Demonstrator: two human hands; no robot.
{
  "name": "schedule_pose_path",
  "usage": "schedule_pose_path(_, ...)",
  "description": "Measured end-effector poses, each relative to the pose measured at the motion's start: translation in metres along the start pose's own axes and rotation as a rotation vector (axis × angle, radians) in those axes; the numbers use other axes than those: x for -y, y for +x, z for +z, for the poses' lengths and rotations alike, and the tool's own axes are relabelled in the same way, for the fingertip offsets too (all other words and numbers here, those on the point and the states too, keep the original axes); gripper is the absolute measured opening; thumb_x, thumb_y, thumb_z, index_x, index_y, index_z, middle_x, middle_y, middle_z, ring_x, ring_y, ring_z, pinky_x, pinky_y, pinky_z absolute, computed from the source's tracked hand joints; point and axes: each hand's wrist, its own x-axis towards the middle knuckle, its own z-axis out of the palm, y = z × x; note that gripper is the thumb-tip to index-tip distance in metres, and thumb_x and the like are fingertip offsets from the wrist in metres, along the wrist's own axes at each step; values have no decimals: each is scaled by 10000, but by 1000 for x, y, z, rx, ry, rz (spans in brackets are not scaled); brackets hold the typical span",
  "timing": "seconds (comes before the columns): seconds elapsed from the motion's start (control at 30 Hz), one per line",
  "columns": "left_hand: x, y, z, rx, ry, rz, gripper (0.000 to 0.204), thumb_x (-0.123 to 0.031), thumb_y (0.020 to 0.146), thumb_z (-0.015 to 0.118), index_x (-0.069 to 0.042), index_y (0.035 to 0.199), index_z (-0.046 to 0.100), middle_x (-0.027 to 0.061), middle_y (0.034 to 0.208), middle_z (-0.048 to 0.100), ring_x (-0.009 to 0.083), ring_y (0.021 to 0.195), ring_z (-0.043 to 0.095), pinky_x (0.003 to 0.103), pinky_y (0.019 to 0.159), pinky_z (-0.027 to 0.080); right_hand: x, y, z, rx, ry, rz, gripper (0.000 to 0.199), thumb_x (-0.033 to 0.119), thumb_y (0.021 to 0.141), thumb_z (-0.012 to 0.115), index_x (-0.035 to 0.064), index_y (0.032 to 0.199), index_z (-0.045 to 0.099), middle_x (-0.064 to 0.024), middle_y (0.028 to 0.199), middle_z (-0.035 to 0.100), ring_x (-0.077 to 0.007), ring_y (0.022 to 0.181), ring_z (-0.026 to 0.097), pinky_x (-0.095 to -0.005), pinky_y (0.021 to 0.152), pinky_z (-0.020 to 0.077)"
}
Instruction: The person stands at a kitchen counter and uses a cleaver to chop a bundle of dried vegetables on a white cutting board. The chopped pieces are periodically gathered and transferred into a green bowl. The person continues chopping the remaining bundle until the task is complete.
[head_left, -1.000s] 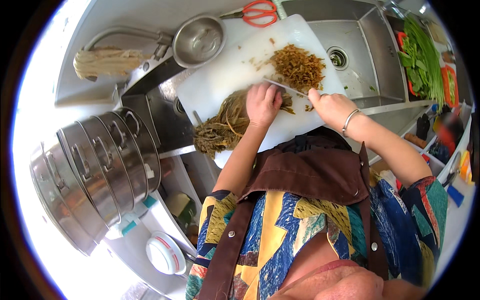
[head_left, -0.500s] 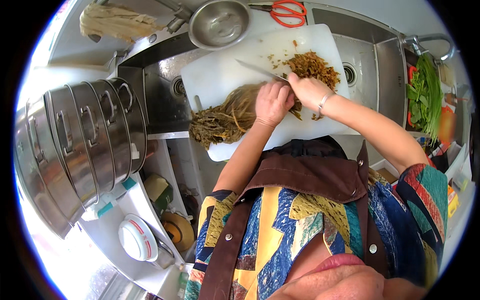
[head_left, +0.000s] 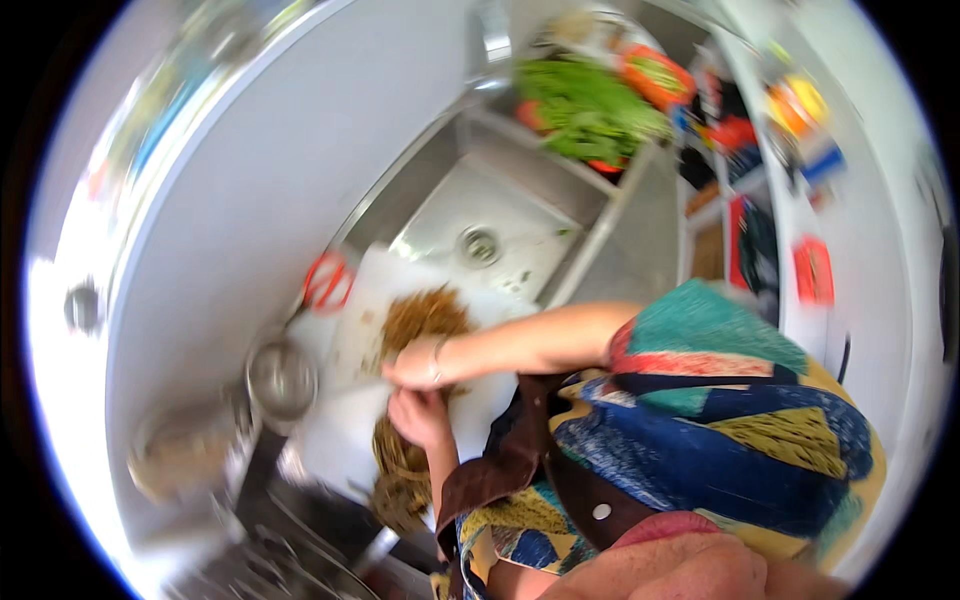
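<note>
A bundle of brownish-green pickled leafy greens (head_left: 397, 500) lies on the white cutting board (head_left: 325, 435). My left hand (head_left: 420, 416) is closed over its upper end, fingers curled. Right beside it, my right hand (head_left: 412, 366) grips a knife (head_left: 350, 387); the handle is hidden in the fist, and the thin blade shows only faintly, pointing left. A heap of chopped greens (head_left: 430, 315) sits on the board just beyond my right hand. Motion smears the picture, so the edge's contact with the bundle cannot be made out.
The board bridges a steel sink (head_left: 510, 200) with a drain. At its left are a metal bowl (head_left: 282, 382) and red-handled scissors (head_left: 328, 282). Fresh leafy greens (head_left: 590, 105) rest past the sink, near shelves with assorted goods. Steel pots (head_left: 270, 555) stand at lower left.
My view has swung to the right, bringing the sink, fresh greens and shelves further in. Both hands stay together at the bundle, with the knife still in my right hand.
</note>
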Motion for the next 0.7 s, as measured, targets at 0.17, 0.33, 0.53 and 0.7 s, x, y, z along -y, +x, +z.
schedule_pose_path(0.17,15,4,20,24,-151,-44,154,-63,779,639,-18,914,579,147,836,578,336,766,567,416,684,467,-12,-9,34,-356,-106,2,233,192,859,449,-5,965,515,-184,774,660,-331,718,662,-442,593,515)
schedule_pose_path(0.33,-8,-5,6,-46,-156,5,161,-81,807,646,-39,956,599,141,894,586,312,826,594,427,679,472,-24,-47,48,-422,-162,9,217,171,853,500,-14,963,527,-186,830,665,-334,799,659,-434,645,515)
schedule_pose_path(0.53,10,30,30,48,-124,63,176,-98,825,598,-40,990,575,152,917,587,340,815,584,449,674,459,-37,-52,46,-460,-52,120,231,179,865,485,-16,982,528,-186,843,664,-350,795,652,-452,653,503)
schedule_pose_path(0.7,47,18,38,25,-76,148,182,-103,831,576,-39,1001,566,155,919,587,352,810,580,457,673,455,-19,-78,52,-522,-57,57,229,177,864,482,-5,991,535,-177,874,667,-348,819,651,-458,665,500)
